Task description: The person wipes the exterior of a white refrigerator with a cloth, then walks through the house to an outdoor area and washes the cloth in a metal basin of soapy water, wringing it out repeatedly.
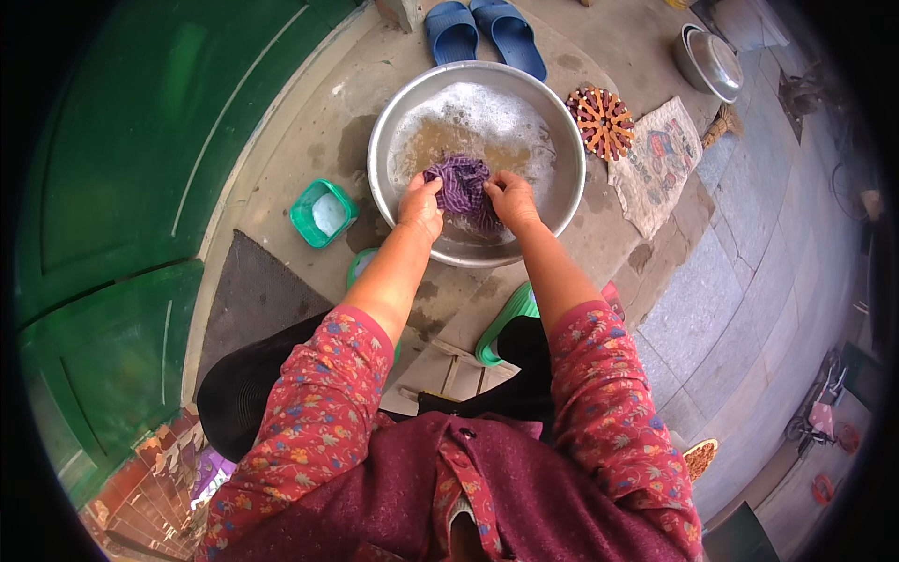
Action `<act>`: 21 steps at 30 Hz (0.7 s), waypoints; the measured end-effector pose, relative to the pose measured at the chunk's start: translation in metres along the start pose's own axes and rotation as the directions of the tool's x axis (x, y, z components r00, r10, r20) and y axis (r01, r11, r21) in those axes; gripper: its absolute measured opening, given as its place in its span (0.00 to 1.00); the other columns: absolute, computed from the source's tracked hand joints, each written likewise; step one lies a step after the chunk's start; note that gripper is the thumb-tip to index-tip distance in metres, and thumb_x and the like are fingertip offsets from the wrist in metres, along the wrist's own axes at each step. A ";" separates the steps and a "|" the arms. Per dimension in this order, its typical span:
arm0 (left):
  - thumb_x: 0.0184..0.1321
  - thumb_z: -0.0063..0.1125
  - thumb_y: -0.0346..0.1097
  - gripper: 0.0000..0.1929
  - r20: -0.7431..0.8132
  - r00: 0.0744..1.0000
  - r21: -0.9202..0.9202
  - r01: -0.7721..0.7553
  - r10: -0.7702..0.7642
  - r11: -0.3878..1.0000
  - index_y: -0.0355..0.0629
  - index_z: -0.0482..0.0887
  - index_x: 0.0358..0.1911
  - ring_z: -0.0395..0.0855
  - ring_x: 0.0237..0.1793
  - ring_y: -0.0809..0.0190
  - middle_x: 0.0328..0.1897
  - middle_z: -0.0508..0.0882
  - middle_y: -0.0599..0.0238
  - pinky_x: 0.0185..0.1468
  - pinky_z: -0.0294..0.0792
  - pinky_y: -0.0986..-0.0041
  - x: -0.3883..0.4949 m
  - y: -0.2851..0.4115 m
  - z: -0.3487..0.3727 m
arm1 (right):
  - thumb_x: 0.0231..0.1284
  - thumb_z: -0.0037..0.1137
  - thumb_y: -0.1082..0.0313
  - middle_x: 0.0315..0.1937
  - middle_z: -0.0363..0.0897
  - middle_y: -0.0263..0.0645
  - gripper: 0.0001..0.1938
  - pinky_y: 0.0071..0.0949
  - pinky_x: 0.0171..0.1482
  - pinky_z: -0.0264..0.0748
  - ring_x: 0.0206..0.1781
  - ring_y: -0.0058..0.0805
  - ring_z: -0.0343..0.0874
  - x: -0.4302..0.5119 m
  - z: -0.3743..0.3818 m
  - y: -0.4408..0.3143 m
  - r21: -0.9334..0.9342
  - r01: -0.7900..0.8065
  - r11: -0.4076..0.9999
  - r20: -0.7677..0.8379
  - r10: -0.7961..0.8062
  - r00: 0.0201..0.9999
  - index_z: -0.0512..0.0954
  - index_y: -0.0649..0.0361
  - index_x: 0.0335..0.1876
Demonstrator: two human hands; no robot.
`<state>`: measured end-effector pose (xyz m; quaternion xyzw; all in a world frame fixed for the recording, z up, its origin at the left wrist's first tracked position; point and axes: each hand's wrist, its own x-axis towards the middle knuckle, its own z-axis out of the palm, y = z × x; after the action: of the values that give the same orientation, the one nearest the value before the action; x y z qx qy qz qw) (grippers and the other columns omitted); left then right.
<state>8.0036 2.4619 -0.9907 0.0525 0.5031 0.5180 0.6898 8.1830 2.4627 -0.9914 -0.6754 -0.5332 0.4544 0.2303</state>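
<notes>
A bunched purple patterned cloth (460,184) is held between my two hands over a wide metal basin (476,261). My left hand (421,207) pinches its left side, thumb on top. The fingers of my right hand (511,199) grip the right side. The lower end of the cloth hangs down to the water. Brownish water (449,137) with white suds (484,102) lies in the basin. To the left of it stands a green plastic tub (323,213) with white powder inside.
Blue slippers (491,35) lie beyond the basin. At its right are a slatted wooden trivet (602,123) and a printed cloth sack (657,165). Metal bowls (709,63) stand farther off. A green door (140,140) borders the left, near a dark mat (256,288).
</notes>
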 end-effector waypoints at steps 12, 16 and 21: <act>0.69 0.46 0.53 0.23 0.172 0.924 -0.257 0.378 -0.343 0.890 0.43 0.75 0.56 0.76 0.57 0.51 0.56 0.80 0.58 0.63 0.67 0.59 0.010 -0.020 -0.005 | 0.60 0.58 0.49 0.36 0.81 0.54 0.17 0.44 0.47 0.75 0.44 0.54 0.79 -0.044 0.039 -0.057 0.047 0.062 0.997 -0.024 -0.061 0.998 0.78 0.58 0.38; 0.69 0.47 0.50 0.19 0.117 0.932 -0.243 0.361 -0.343 0.900 0.44 0.78 0.52 0.81 0.49 0.53 0.50 0.83 0.61 0.57 0.73 0.61 0.001 -0.016 0.006 | 0.62 0.55 0.46 0.34 0.82 0.51 0.19 0.44 0.46 0.76 0.41 0.54 0.80 -0.040 0.030 -0.073 -0.185 0.166 0.969 -0.012 -0.171 0.985 0.78 0.56 0.34; 0.69 0.50 0.46 0.19 0.165 0.962 -0.091 0.236 -0.219 0.968 0.45 0.76 0.57 0.79 0.57 0.56 0.56 0.82 0.61 0.59 0.72 0.54 -0.022 -0.009 0.022 | 0.64 0.54 0.53 0.40 0.81 0.57 0.16 0.48 0.50 0.75 0.47 0.58 0.79 -0.003 0.014 -0.026 -0.319 -0.081 0.944 -0.174 0.026 0.984 0.76 0.58 0.46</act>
<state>8.0272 2.4507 -0.9714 -0.0039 0.4219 0.4565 0.7833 8.1573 2.4659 -0.9765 -0.7541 -0.5609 0.3082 0.1473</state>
